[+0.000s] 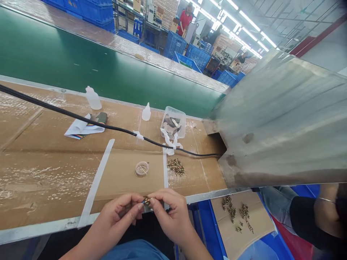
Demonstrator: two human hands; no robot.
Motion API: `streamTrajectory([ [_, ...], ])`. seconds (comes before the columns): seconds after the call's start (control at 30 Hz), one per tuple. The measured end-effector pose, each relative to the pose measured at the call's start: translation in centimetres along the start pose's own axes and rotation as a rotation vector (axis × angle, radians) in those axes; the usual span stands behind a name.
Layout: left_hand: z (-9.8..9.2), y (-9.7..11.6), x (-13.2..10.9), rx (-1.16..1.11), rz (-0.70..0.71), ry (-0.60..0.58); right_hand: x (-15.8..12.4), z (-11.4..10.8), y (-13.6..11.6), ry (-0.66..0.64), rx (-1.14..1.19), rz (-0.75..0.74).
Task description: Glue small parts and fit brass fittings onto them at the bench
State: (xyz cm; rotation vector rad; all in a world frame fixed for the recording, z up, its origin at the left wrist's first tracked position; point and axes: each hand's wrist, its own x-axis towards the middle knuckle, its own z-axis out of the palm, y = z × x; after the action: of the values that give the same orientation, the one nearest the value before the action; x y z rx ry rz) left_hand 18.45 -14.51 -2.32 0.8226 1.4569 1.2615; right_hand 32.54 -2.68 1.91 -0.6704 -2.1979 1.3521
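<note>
At the table's front edge, my left hand (120, 213) and my right hand (171, 213) meet fingertip to fingertip. Between them is a small brass-coloured metal part (146, 199), pinched by both hands; its exact shape is too small to make out. A bit of blue shows at the left fingertips. Just beyond the hands stands a small round clear dish (141, 168) with a thin pale stick across it. To its right lies a pile of similar small brass-coloured parts (176, 166) on the cardboard.
A black cable (116, 128) crosses the table to a large metal panel (284, 119). Behind it are two white bottles (93, 99), a folded cloth (86, 125) and a clear box (174, 122). More parts (229, 208) lie lower right, near another person's arm (325, 206).
</note>
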Motion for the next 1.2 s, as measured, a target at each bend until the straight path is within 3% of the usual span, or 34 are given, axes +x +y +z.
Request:
streamTrajectory([
  [0.2,0.8,0.7,-0.8,-0.188,-0.056,0.013,-1.5,0.3,-0.4,0.062,0.044,-0.037],
  [0.43,1.6,1.3,-2.6,-0.451,-0.186,-0.08,-3.7,0.9,-1.1,0.094,0.019,-0.107],
  [0.7,1.7,1.2,-3.6,-0.516,-0.226,-0.121,-4.5,1.5,-0.9,0.096,0.032,-0.111],
  [0.97,1.8,1.0,-2.7,-0.184,-0.013,-0.049,-3.1,0.4,-0.7,0.002,-0.053,-0.047],
  [1.2,1.7,0.8,-2.3,-0.033,-0.075,-0.005,-2.6,0.9,0.2,0.048,0.025,0.043],
])
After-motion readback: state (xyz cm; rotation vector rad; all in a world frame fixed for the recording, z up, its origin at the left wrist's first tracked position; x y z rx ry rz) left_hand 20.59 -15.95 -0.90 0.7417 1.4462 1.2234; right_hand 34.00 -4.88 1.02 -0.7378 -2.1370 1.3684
